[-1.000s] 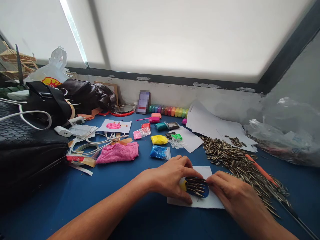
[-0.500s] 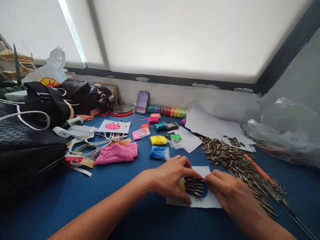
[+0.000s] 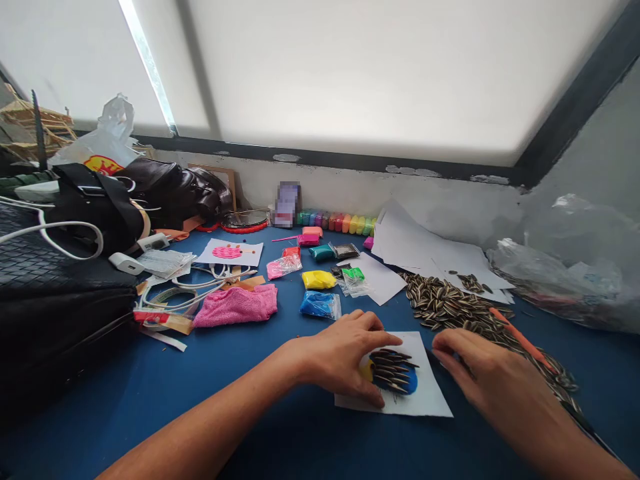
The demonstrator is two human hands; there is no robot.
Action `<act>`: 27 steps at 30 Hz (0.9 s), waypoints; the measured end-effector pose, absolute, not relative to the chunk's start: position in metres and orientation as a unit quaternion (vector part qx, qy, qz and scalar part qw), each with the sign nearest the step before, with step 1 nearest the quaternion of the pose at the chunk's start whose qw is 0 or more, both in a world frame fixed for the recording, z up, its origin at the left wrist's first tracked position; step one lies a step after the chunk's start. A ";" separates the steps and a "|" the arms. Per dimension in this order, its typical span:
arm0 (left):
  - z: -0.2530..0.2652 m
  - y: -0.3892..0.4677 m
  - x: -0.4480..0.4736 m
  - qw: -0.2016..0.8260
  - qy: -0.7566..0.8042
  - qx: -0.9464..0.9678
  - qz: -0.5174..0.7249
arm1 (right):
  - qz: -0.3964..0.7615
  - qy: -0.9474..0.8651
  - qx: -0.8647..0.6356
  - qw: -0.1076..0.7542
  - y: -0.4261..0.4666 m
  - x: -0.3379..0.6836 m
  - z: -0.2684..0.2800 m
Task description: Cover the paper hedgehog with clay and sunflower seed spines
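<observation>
On the blue table lies a white paper (image 3: pixel 431 399) with a blue clay shape (image 3: pixel 411 382) and a bit of yellow clay (image 3: pixel 367 371) at its left end. Rows of striped sunflower seeds (image 3: pixel 393 369) are set on the blue clay. My left hand (image 3: pixel 353 357) rests on the paper's left side, thumb and forefinger spread around the clay, holding it steady. Just off the paper's right edge is my right hand (image 3: pixel 475 367), its thumb and forefinger slightly apart with nothing seen between them. It is beside the pile of loose sunflower seeds (image 3: pixel 440 300).
An orange-handled tool (image 3: pixel 523 340) lies across the seeds. Beyond my hands are blue (image 3: pixel 320 305) and yellow (image 3: pixel 319 280) clay packets, and white sheets (image 3: pixel 425 240). At left are a pink cloth (image 3: pixel 237 305), cables and a black bag (image 3: pixel 65 320). A plastic bag (image 3: pixel 565 267) sits at right.
My right hand has drawn back to the right from the clay, uncovering a seed at its upper right. My left hand has stayed in place.
</observation>
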State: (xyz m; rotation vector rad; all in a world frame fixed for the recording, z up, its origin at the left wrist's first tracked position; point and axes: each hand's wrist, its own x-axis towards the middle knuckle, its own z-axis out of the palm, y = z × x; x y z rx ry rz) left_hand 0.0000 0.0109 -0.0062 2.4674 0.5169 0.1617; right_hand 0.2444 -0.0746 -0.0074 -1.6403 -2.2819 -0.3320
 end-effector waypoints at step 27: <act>-0.004 0.005 -0.002 0.267 0.182 0.944 0.068 | -0.120 -0.780 -0.600 0.128 -0.056 0.275 -0.018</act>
